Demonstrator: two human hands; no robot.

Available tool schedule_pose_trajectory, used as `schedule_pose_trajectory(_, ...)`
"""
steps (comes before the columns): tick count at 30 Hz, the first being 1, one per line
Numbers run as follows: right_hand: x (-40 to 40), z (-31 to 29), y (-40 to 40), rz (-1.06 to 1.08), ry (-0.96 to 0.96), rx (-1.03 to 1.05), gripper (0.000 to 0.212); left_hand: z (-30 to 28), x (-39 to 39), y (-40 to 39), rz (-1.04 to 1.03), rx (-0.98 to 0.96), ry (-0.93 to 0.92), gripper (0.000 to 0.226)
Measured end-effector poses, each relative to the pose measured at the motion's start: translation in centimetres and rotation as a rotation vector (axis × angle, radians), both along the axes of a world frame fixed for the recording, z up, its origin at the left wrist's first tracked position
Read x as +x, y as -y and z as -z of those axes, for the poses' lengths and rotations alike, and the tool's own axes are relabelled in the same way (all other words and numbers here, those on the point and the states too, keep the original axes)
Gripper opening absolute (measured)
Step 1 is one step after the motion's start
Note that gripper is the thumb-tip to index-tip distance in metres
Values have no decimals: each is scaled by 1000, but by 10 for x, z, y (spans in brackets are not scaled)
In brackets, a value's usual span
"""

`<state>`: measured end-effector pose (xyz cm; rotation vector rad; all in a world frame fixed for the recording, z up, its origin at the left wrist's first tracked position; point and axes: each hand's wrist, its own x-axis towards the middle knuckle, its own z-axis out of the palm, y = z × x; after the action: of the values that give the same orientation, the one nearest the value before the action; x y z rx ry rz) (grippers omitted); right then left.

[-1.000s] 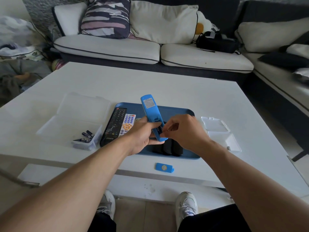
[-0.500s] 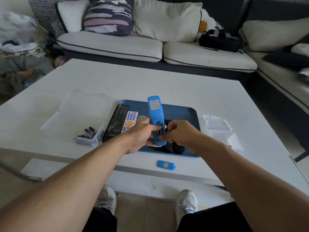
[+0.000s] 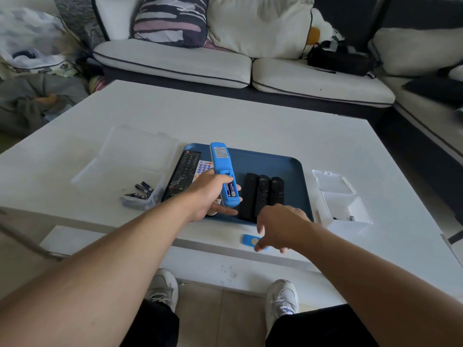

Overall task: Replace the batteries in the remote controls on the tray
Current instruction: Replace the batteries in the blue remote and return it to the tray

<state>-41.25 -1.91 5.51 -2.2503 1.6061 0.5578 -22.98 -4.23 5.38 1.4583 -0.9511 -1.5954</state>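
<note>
My left hand [image 3: 209, 196] grips a blue remote [image 3: 223, 171] back side up over the blue tray [image 3: 280, 166]; its battery bay is uncovered and batteries [image 3: 231, 190] sit inside. My right hand [image 3: 278, 226] hovers near the table's front edge, fingers pointing down onto the blue battery cover [image 3: 249, 239], holding nothing. On the tray lie a long black remote [image 3: 184, 171], a white remote with coloured buttons [image 3: 202, 167] and three small black remotes [image 3: 261, 196].
A clear open box [image 3: 140, 196] with several loose batteries stands left of the tray. A second clear open box [image 3: 343, 209] sits to the right, with a couple of small items inside. Behind the white table [image 3: 225, 113] runs a sofa with cushions.
My right hand has left the blue remote's battery bay and dropped toward me to the battery cover at the table edge. My left hand still holds the remote, now tilted lower.
</note>
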Motion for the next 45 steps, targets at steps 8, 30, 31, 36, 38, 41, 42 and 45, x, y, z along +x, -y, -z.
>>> schedule_pose_trajectory(8,-4,8,5,-15,83,15,27,-3,5,3,-46,-53,-40,26)
schedule_pose_trajectory(30,5,-33,19,246,1072,-157,23,-7,3,-5,84,100,-272,48)
schedule_pose_trajectory(31,6,-33,19,240,1075,-154,22,-7,3,-5,89,100,-283,47)
schedule_pose_trajectory(36,5,-30,23,215,1049,-222,26,-8,2,-8,146,86,-308,49)
schedule_pose_trajectory(38,5,-28,23,228,1012,-293,29,-9,2,-9,168,76,-318,53)
schedule_pose_trajectory(41,6,-30,24,301,987,-363,38,-10,0,-9,176,65,-319,58)
schedule_pose_trajectory(42,6,-30,24,318,975,-378,43,-11,-1,-10,175,64,-318,59)
schedule_pose_trajectory(45,6,-34,24,341,923,-393,55,-13,-4,-12,176,46,-323,58)
